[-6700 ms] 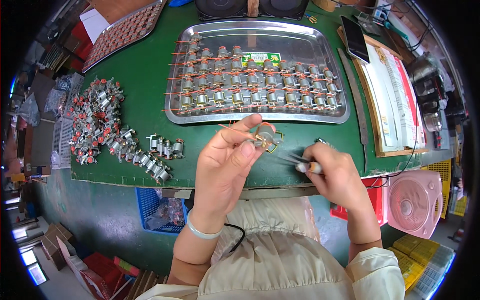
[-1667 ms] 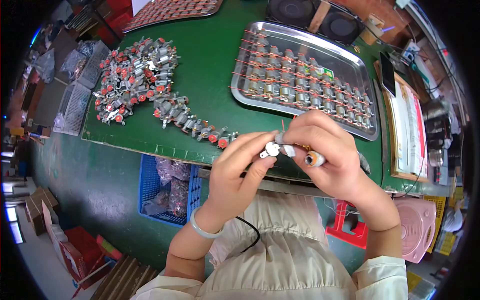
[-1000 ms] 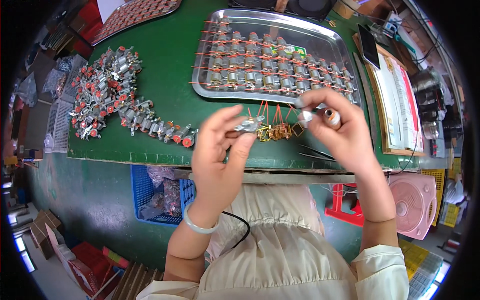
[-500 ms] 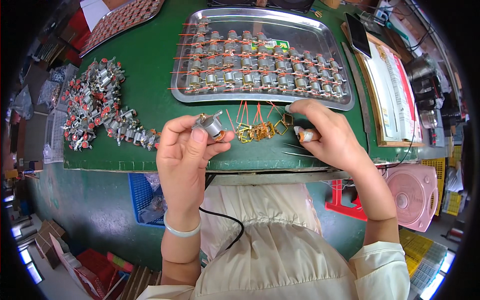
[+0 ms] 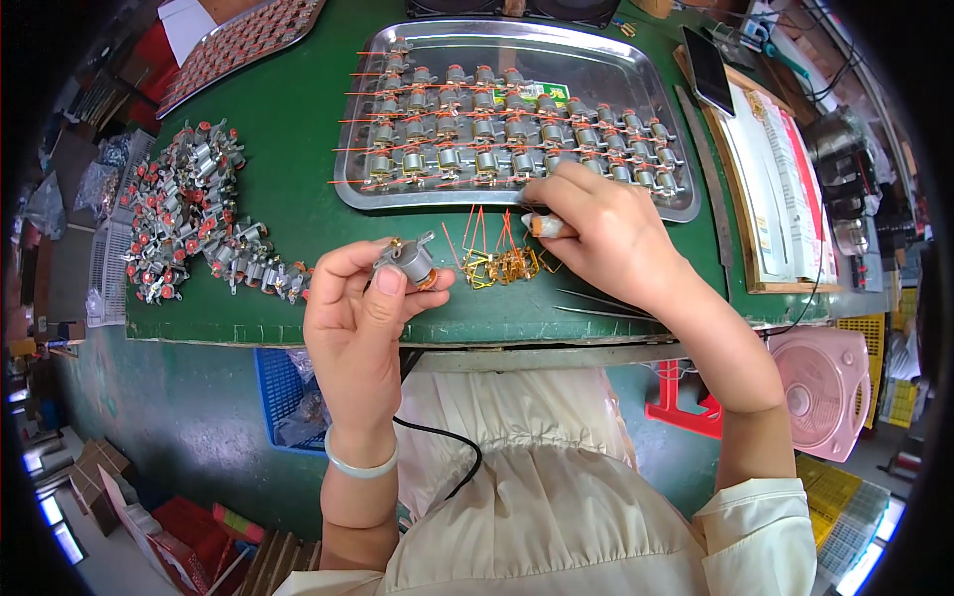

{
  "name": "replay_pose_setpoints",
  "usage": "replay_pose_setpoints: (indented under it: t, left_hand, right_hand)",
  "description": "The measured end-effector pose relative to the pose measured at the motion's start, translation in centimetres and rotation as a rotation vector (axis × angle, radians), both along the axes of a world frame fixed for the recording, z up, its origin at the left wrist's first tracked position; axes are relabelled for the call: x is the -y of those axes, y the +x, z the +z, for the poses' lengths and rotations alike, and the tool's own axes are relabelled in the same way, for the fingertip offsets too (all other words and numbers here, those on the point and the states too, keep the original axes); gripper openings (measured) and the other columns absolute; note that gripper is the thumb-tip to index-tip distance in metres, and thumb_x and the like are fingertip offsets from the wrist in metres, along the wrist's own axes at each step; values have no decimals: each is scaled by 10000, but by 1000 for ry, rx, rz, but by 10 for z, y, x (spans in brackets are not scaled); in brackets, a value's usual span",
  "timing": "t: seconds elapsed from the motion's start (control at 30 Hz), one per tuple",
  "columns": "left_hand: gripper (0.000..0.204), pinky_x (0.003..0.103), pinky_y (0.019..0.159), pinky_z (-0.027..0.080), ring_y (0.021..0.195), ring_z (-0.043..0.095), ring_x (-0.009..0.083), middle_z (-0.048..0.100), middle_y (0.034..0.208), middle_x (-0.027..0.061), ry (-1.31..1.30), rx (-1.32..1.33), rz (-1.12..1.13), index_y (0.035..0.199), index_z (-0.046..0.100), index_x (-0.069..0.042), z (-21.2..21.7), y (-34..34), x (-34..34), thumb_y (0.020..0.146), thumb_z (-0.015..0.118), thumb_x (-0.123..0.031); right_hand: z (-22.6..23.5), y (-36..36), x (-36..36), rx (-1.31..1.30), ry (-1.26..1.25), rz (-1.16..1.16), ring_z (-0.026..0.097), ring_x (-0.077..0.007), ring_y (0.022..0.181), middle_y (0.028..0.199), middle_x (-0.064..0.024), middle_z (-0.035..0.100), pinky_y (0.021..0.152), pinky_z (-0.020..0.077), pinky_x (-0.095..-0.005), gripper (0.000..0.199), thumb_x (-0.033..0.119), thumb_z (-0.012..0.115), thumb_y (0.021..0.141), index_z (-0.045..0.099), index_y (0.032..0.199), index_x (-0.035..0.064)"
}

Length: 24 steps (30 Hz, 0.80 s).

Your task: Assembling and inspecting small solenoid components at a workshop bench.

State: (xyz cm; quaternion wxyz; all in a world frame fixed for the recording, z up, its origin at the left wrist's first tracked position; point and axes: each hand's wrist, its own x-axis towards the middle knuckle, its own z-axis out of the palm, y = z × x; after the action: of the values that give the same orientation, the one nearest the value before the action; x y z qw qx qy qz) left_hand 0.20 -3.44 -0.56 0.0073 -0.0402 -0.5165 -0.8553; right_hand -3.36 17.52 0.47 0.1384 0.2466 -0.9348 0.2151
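My left hand (image 5: pixel 363 298) grips a small silver metal cylinder part (image 5: pixel 409 260) with an orange end and metal tabs, held upright-tilted between thumb and fingers above the front of the table. My right hand (image 5: pixel 606 233) has its fingers drawn together, one of them wrapped in white tape, at the tray's near edge. Under its fingertips lies a small heap of brass wire frames (image 5: pixel 502 266) with thin red leads standing up. What those fingertips hold, if anything, is too small to tell. Thin metal tweezers (image 5: pixel 611 310) lie on the table below my right wrist.
A steel tray (image 5: pixel 636 74) holds rows of similar silver parts with red leads. Left of it are a loose pile of such parts (image 5: pixel 184 214) and another filled tray (image 5: pixel 238 50). At right lie a long flat metal strip (image 5: pixel 708 179), a phone (image 5: pixel 708 72) and a board with papers (image 5: pixel 760 189).
My right hand has moved left, from beside the brass frames to over them, and its fingers have closed. My left hand has shifted slightly left and down, still holding the cylinder part.
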Motion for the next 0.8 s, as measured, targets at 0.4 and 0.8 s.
replay_pose_setpoints:
  t: [0.4,0.8]
  left_hand:
    - [180,295,684,536,793,630,243,589,910,141,5,-2,11,1026,447,21,-4,0,7,875,491,-66]
    - [177,304,687,536,794,628,243,585,917,143,6,-22,-9,1025,445,21,-6,2,4,877,487,-67]
  right_hand:
    - [26,-22,-37,659,-315,-100,436,-83,632,672,-20,488,564,380,-243,106,63,545,693,530,762,-17]
    - [21,2,-22,537,-151,-261,482,-167,500,541,-130,486,498,385,-325,186,137,582,705,524,723,-38]
